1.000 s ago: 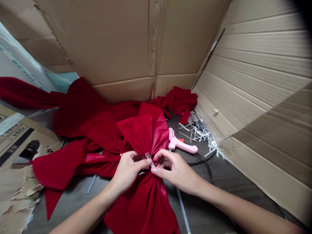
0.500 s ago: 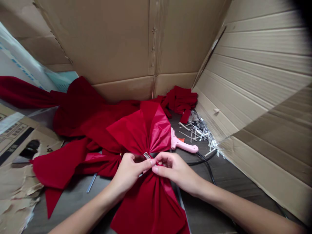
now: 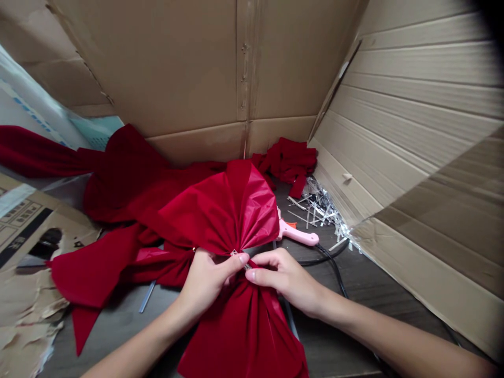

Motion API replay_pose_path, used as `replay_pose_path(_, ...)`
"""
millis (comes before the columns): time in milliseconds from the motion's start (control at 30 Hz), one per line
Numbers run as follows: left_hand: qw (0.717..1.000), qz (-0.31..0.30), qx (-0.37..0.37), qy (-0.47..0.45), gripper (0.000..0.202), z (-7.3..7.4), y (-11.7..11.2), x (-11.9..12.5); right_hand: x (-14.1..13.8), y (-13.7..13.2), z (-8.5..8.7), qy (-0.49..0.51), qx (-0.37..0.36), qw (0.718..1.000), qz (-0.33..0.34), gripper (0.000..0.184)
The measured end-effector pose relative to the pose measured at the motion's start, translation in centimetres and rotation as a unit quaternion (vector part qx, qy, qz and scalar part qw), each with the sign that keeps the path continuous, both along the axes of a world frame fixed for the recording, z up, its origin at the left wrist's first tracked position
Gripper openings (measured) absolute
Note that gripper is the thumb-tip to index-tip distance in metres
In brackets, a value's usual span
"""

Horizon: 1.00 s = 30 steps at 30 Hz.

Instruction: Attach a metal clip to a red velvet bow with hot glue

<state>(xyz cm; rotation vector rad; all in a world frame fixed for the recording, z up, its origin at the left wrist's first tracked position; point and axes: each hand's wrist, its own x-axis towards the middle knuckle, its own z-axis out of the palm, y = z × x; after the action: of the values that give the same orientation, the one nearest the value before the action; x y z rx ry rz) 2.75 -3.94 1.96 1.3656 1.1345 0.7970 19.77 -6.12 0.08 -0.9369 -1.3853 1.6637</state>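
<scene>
A large red velvet bow [image 3: 244, 325] with shiny pleated undersides lies in front of me, gathered tightly at its middle. My left hand [image 3: 212, 275] is closed on the gathered centre, its thumb pressing on a small silvery jewelled trim piece [image 3: 235, 253]. From the other side my right hand [image 3: 281, 278] pinches the same centre, thumb and fingertips close to the left thumb. Most of the trim and the fingers underneath are hidden. Behind the bow rests a pink glue gun [image 3: 301, 235], its front end covered by the cloth.
More red velvet bows [image 3: 129, 194] lie to the left. Red strips [image 3: 289, 160] and silvery scraps [image 3: 325, 207] sit at the back right. A black cable [image 3: 336, 275] runs from the glue gun. A clear glue stick [image 3: 147, 297] lies left. Cardboard walls [image 3: 189, 73] enclose the table.
My left thumb has slid onto the jewelled trim, covering more of it. The bow's upper loop has spread slightly to the left, while both hands keep their hold.
</scene>
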Motion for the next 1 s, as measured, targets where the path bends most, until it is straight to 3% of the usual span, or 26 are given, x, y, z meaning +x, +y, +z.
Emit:
replay_pose_path(233, 0.997, 0.018, 0.061, 0.031, 0.045, -0.6, 0.0, -0.2, -0.2, -0.1, -0.5, -0.016, -0.002, 1.0, -0.007, 0.029)
replay_pose_path(433, 0.997, 0.043, 0.034, 0.047, 0.05, -0.4, -0.1, 0.0, -0.4, -0.1, -0.6, -0.011, -0.015, 1.0, -0.003, 0.036)
replay_pose_path(800, 0.994, 0.089, 0.062, 0.006, 0.04, -0.1, -0.1, 0.5, -0.5, 0.0, -1.0, 0.009, -0.054, 0.998, -0.007, 0.036)
replay_pose_path(900, 0.997, 0.066, 0.048, 0.003, 0.033, -0.2, 0.1, 0.5, -0.6, 0.2, -1.2, 0.027, -0.052, 0.998, 0.004, 0.036)
replay_pose_path(1000, 0.999, 0.017, 0.02, -0.026, 0.027, -0.5, 0.5, 0.4, -0.6, 0.3, -1.3, 0.009, 0.0, 1.0, 0.021, 0.041)
